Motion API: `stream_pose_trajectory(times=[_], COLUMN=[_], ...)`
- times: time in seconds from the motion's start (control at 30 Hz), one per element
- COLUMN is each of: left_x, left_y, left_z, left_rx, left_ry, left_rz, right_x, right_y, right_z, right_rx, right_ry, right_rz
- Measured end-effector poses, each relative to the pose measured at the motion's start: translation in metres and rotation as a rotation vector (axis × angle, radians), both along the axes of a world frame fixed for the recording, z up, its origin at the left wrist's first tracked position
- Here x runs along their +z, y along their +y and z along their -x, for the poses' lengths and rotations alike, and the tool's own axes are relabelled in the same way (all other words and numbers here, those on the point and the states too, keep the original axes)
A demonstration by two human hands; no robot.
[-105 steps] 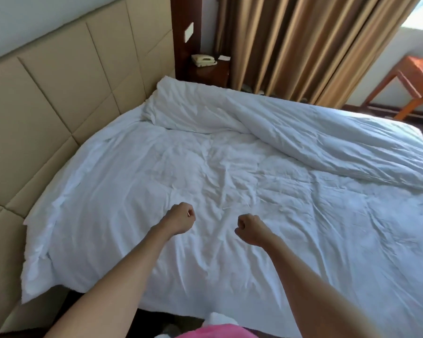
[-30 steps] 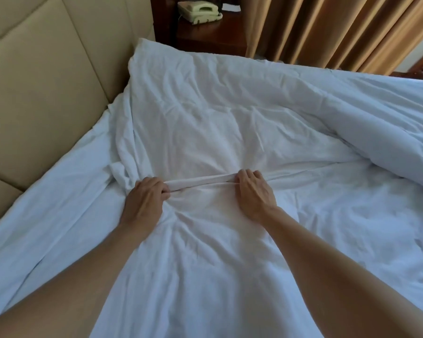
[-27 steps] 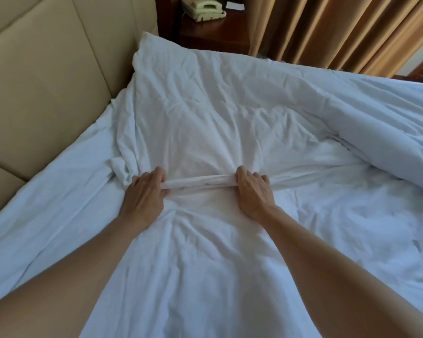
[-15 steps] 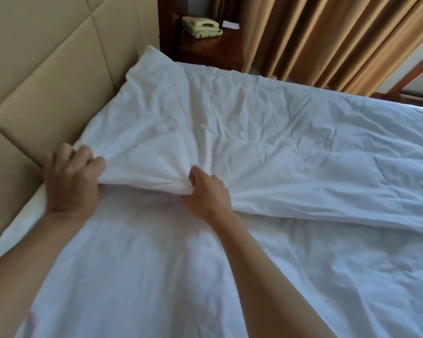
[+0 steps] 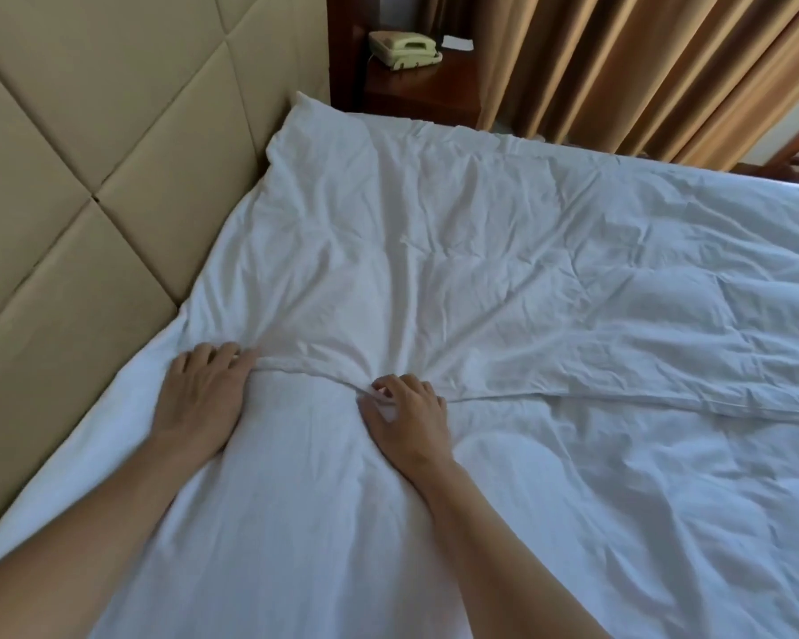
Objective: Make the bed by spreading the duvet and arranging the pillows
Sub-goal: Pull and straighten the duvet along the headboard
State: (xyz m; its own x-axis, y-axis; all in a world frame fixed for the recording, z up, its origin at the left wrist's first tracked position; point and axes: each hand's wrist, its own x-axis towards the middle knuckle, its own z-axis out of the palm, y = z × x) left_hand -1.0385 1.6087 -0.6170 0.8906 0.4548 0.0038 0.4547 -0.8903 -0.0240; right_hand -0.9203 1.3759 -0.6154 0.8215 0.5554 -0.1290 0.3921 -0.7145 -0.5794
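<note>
The duvet [image 5: 503, 251] lies over the bed, and its folded edge runs from just beyond the left hand [image 5: 201, 394] past the right hand [image 5: 404, 415] and further to the right of it. The left hand rests on the white cloth with its fingers mostly straight and spread, and their tips touch the edge; it looks released, it presses and does not grasp. The right hand has its fingers curled on the same edge and a small bunch of cloth shows under the fingertips [image 5: 379, 389], so I judge that it pinches the duvet.

The risk, as I see it: the edge is caught at one point only, so a pull may drag it crooked and make new wrinkles between the two hands. The pressing left hand may also hold the cloth back while the right one pulls, and then the fold bunches. Beyond the left hand the duvet meets the headboard [image 5: 88, 177], and there it can ride up.

By count: one duvet, two hands, one headboard, one telephone [image 5: 404, 48] on one nightstand [image 5: 420, 92] far beyond both hands, and no pillow in view
</note>
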Motion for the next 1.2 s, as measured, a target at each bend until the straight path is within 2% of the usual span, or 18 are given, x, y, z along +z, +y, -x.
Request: stream_pose_trajectory(times=[0.07,0.2,0.33,0.47,0.53,0.7,0.87,1.2], left_x=[-0.003,0.007,0.025,0.044,0.053,0.069,0.080,0.122], left_y=[-0.010,-0.027,-0.065,-0.110,-0.130,-0.184,-0.236,-0.319], left_z=[0.012,0.028,0.062,0.100,0.122,0.182,0.242,0.362], left_rx=[0.034,0.172,0.259,0.329,0.359,0.298,0.304,0.393], left_ry=[0.000,0.083,0.199,0.204,0.194,0.231,0.280,0.428], left_rz=[0.113,0.320,0.318,0.415,0.412,0.222,0.112,0.362], right_x=[0.003,0.004,0.008,0.025,0.034,0.045,0.055,0.111], right_y=[-0.009,-0.030,-0.048,-0.072,-0.082,-0.100,-0.125,-0.191], right_z=[0.020,0.054,0.081,0.111,0.130,0.190,0.243,0.322], right_rx=[0.061,0.188,0.209,0.281,0.310,0.361,0.433,0.543], right_ry=[0.029,0.166,0.230,0.265,0.276,0.270,0.285,0.484], right_rz=[0.139,0.259,0.285,0.328,0.352,0.385,0.424,0.557])
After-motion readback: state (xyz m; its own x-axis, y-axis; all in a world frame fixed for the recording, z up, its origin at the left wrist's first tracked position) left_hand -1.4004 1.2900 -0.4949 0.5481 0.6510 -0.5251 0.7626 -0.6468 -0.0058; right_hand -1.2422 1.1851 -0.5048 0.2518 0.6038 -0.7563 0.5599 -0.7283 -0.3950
